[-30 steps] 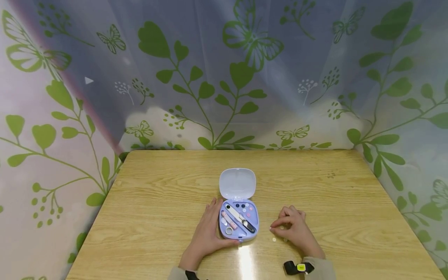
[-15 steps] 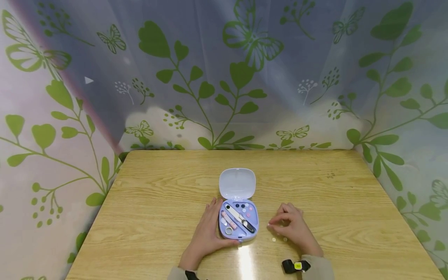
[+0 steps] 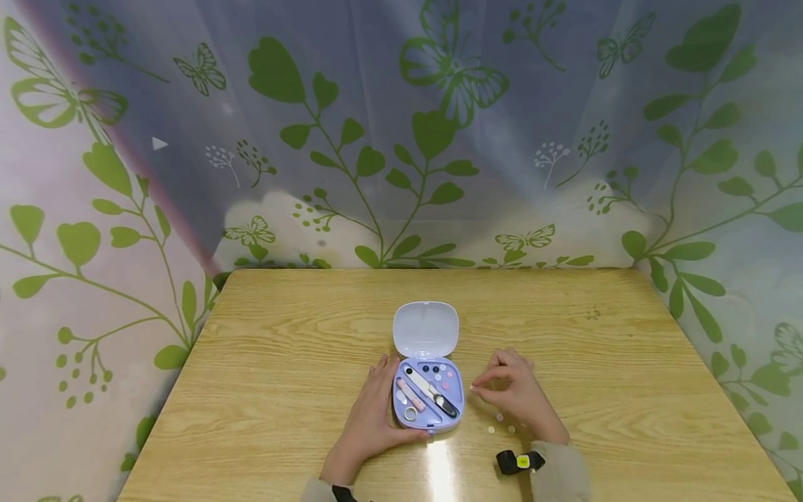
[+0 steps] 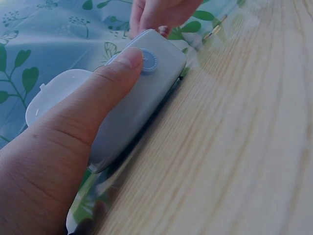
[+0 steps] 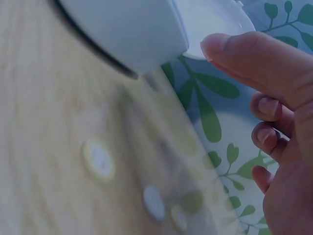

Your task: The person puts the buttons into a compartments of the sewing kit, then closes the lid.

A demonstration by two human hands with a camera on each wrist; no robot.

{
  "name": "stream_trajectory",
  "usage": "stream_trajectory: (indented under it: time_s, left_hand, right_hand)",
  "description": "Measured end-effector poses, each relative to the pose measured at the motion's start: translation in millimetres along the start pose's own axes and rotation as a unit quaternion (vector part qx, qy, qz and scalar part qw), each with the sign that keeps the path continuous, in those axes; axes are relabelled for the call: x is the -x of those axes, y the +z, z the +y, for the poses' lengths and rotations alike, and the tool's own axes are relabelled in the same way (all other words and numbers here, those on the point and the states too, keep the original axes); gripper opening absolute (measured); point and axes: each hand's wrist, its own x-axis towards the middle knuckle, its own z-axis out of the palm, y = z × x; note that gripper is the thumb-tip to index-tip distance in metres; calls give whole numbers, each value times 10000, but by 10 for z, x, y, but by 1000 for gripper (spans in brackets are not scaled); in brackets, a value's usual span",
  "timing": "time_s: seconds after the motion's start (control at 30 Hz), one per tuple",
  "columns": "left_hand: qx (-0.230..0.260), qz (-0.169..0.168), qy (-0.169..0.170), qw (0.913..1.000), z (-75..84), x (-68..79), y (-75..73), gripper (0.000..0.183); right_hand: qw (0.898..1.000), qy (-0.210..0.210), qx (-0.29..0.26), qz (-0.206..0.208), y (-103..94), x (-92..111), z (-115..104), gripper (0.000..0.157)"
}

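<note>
An open lavender sewing box (image 3: 439, 426) sits mid-table, its pale lid (image 3: 426, 329) tipped back. My left hand (image 3: 373, 422) grips it, fingers along the left side and thumb at the front; the left wrist view shows that thumb (image 4: 110, 78) beside a round catch (image 4: 148, 60). My right hand (image 3: 519, 396) pinches a tiny white button (image 3: 472, 388) between thumb and forefinger, just right of the box. Inside lie a white-and-black slender tool (image 3: 429, 390), a pink-banded piece (image 3: 410, 395), a metal ring (image 3: 410, 413), and several small buttons (image 3: 446, 385) at upper right.
Three loose pale buttons lie on the wooden table (image 3: 282, 335) below my right hand: a whitish button (image 3: 500, 417), a cream button (image 3: 491, 430) and another pale button (image 3: 511, 429). A leaf-patterned curtain (image 3: 376, 174) stands behind the table and at both sides.
My right hand has moved left and away from me, bringing the pinched button near the box's right edge and uncovering loose buttons on the table. The left hand and box have stayed put.
</note>
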Motion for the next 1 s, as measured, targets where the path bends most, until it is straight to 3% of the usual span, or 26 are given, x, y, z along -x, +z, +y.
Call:
stream_trajectory:
  time_s: [0.53,1.0]
  left_hand:
    - [-33,-82,-78,9999,25,-9,-18,135]
    - [-1,-185,-196,9996,12,7,-14,136]
  right_hand:
    - [9976,-139,25,-685,157,-246,97,18]
    - [9828,701,946,-1424,166,-378,-107,19]
